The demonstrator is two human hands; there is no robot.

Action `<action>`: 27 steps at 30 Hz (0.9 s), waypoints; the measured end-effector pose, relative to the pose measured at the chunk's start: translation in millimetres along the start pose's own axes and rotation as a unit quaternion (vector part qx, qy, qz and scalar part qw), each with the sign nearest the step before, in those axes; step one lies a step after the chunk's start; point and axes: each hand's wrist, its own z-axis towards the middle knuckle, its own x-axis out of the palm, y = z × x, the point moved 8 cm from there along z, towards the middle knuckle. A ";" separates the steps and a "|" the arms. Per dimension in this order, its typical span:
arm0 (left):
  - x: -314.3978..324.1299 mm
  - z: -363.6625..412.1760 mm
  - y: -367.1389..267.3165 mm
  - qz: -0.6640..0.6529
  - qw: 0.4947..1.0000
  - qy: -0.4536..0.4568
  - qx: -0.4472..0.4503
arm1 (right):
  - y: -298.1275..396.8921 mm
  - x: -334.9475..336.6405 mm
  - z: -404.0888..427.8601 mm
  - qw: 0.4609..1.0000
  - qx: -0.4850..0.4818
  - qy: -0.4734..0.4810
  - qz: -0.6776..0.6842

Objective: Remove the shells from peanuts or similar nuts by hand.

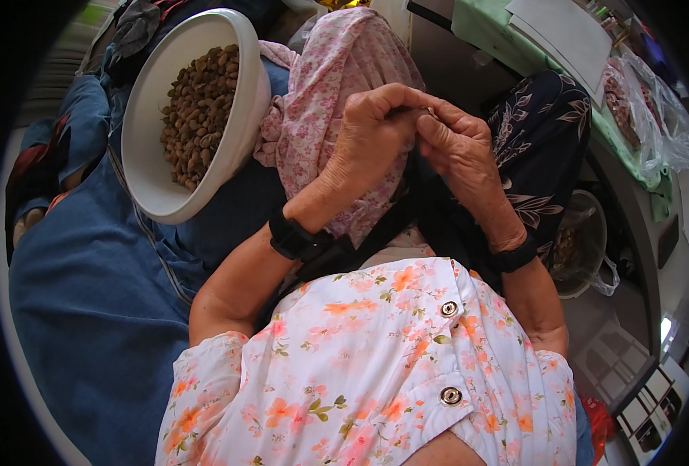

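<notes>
My left hand (373, 137) and my right hand (458, 140) meet at the fingertips above my lap. Between them, at the right thumb tip, a small brownish piece (430, 110) just shows; its kind cannot be told, and the fingers hide most of it. Beneath the left hand a pink floral cloth (321, 105) lies over my leg. To the left of it, a white plastic basin (146, 128) stands tilted on blue fabric, holding many unshelled peanuts (201, 116).
At the right, a bin (598, 227) lined with a clear bag holds pale scraps. A table with a green cloth (478, 29) bears white sheets (560, 41) and a clear plastic bag (647, 116) of reddish contents. Blue fabric (88, 291) spreads at the left.
</notes>
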 end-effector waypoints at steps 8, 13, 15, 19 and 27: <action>-5.7 0.9 4.9 0.057 0.997 -0.042 -0.022 | -5.9 -14.2 3.1 0.998 0.007 -0.056 0.022; -4.7 0.2 11.6 0.039 0.996 -0.046 -0.069 | -5.5 -14.3 3.2 0.999 0.011 -0.050 -0.001; -4.4 -0.7 15.0 0.009 0.995 -0.054 -0.084 | 1.0 -11.0 2.7 0.998 -0.026 -0.063 0.009; -3.2 0.1 16.1 -0.007 0.993 -0.071 -0.097 | 1.1 -13.2 6.2 0.995 -0.048 -0.086 -0.024; -3.9 0.7 17.4 -0.093 0.987 -0.086 -0.100 | 13.7 -16.0 4.2 0.976 -0.101 -0.143 -0.128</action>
